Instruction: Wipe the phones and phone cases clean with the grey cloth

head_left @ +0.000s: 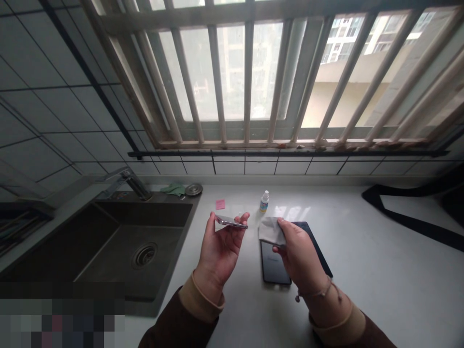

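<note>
- The left hand is half open, palm up, cradling a slim silver-edged smartphone that is tilted edge-on across its fingers
- The right hand pinches a white cloth between thumb and fingers, holding it just above a black smartphone
- That black smartphone lies flat on the counter, partly hidden beneath the right hand and the cloth
- A thin cord bracelet circles the right wrist, and both forearms wear brown sleeves with tan cuffs
- A small dropper bottle with a white cap stands between the hands and the wall, and a pink sticky note lies to its left
- A white countertop runs beside a dark sink with a metal drain
- Behind the sink are a faucet, a green cloth and a round metal lid
- A black strap lies at the far right of the counter
- Beyond are a tiled wall and a barred window
</note>
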Motion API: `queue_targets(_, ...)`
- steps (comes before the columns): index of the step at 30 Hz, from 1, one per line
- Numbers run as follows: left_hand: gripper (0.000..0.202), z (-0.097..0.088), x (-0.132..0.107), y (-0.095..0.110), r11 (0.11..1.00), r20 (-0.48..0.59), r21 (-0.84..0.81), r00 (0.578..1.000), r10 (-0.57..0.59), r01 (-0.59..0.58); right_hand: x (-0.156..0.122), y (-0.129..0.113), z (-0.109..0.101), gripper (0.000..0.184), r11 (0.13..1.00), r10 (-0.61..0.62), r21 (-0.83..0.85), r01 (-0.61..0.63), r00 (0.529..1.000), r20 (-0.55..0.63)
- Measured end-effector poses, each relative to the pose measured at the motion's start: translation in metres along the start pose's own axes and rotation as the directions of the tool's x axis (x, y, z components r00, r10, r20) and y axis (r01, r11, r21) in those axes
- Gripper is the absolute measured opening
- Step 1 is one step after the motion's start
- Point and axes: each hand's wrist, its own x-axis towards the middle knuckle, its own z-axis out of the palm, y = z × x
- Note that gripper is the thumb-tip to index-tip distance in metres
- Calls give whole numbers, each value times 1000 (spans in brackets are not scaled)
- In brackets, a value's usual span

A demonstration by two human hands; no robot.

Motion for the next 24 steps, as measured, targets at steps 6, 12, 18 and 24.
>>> queue_targets(6, 65, -1, 1, 0, 1000, -7, 8, 1000, 17, -17, 9, -3, 6, 24, 902, 221, 361, -236, 972, 84)
queue_targets(12, 43, -1, 4, -3, 981, -68, 102, 982, 175, -168, 7, 2, 4, 38, 938, 208, 258, -233, 971, 119)
queue_targets(18, 29, -4, 5, -17, 852, 2, 291, 890, 455, -436, 3, 12, 6, 41, 944, 239, 166, -285, 938, 250)
queue_targets(24, 45, -8, 5, -24, 731, 90, 416, 824, 559, -541, -1, 14, 5, 34, 964, 183, 133, -231, 937, 298)
